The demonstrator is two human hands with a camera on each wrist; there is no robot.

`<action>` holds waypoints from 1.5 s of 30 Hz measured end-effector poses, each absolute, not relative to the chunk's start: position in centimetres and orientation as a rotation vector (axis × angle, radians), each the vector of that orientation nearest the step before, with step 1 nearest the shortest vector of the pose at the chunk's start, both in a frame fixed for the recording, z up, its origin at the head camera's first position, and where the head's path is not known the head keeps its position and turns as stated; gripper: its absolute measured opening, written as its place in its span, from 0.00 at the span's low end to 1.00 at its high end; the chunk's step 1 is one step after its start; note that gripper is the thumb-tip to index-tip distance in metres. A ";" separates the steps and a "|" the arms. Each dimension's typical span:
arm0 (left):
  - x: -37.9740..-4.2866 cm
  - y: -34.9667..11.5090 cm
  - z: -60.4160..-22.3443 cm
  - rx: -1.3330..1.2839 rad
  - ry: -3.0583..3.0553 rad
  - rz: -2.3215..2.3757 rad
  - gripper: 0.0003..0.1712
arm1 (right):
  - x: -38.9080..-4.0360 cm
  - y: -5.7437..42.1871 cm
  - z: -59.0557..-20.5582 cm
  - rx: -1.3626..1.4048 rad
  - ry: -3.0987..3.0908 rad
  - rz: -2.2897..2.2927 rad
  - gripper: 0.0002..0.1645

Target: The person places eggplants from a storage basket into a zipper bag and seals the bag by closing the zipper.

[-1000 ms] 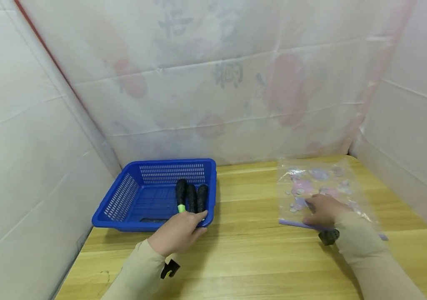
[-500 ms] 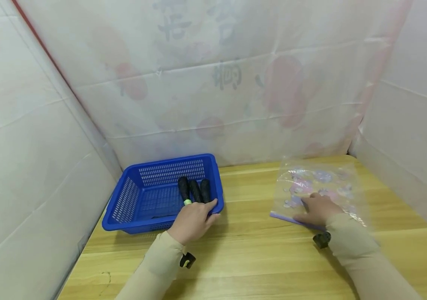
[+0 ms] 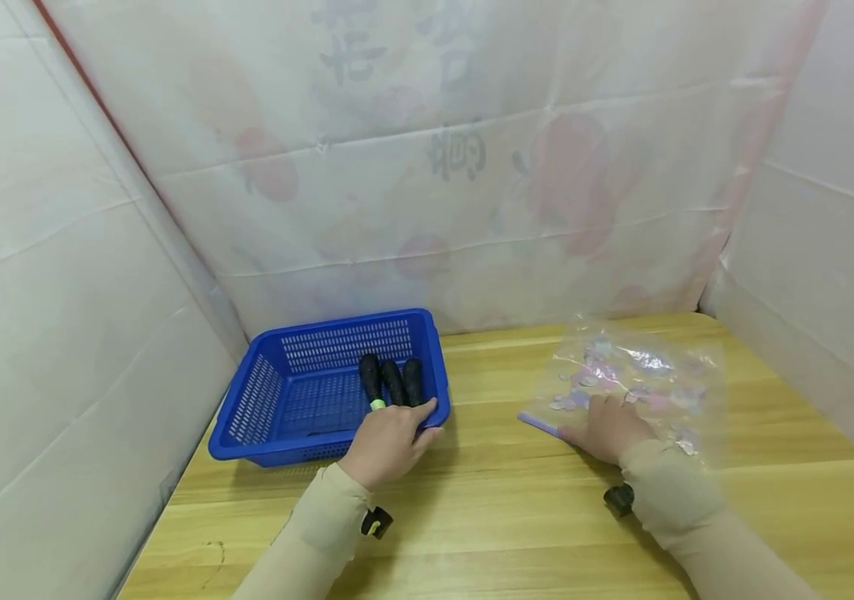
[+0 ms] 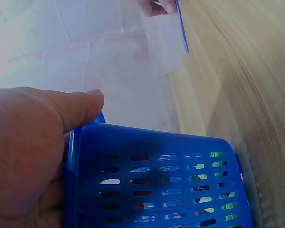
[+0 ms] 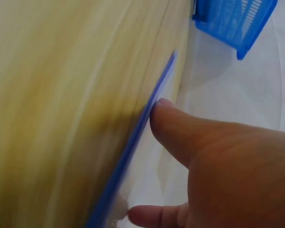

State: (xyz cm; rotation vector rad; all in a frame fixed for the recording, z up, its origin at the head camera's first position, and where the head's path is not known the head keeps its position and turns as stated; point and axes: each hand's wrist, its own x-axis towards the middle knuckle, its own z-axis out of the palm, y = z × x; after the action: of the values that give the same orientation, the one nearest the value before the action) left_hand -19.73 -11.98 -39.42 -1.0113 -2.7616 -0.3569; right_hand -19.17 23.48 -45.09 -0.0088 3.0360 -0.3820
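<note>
My left hand (image 3: 389,442) grips the front right corner of a blue plastic basket (image 3: 437,367) with slotted sides. In the left wrist view the thumb (image 4: 83,107) lies over its rim. Three black, elongated things (image 3: 371,377) lie at the basket's right side, one with a light green part near my hand. On the right, my right hand (image 3: 606,429) pinches a clear zip bag (image 3: 647,362) with pink and purple patterns, near its purple zip strip (image 3: 539,423). The right wrist view has the thumb at that strip (image 5: 128,147); some fingers are hidden.
Both things rest on a wooden table (image 3: 486,500), with bare wood between them. A pale printed sheet (image 3: 501,192) stands behind the table, and more sheeting rises at the left and right sides.
My left hand has shifted the basket slightly right and turned it a little. My right hand has moved left and nearer with the bag, which is now more slanted and wrinkled.
</note>
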 end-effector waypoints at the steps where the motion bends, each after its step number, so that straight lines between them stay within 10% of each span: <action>1: -19.7 -12.0 -39.4 -1.013 -2.761 -0.358 0.26 | -19.0 23.3 -44.8 -0.036 3.016 -0.403 0.53; 13: -19.7 -12.6 -38.2 -1.112 -2.903 -0.452 0.30 | -17.8 22.5 -42.9 -0.382 2.949 -0.457 0.20; 28: -24.6 -16.6 -30.8 -1.025 -3.064 -0.444 0.23 | -17.3 22.3 -41.7 -0.350 2.910 -0.350 0.08; 45: -30.7 -19.1 -31.8 -0.782 -3.243 -0.361 0.24 | -17.9 22.1 -41.4 -0.398 2.909 -0.276 0.07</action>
State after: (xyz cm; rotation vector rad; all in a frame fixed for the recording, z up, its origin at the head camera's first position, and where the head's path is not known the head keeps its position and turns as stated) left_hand -30.72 -19.11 -31.79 -0.7820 -3.2430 -0.3611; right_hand -17.87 22.05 -41.45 -0.3981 2.9091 -0.2761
